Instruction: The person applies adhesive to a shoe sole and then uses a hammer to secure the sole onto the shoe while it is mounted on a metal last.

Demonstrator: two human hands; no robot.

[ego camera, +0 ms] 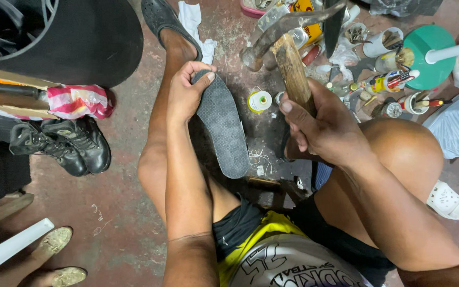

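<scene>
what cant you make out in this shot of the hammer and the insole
- Head view: the lower end of the hammer handle is hidden inside the right hand.
- Head view: the upper edge of the grey insole is covered by the left hand.
- Head view: what the insole rests on is hidden beneath it.
- Head view: the small bottles and tubes are too cluttered to identify.
</scene>
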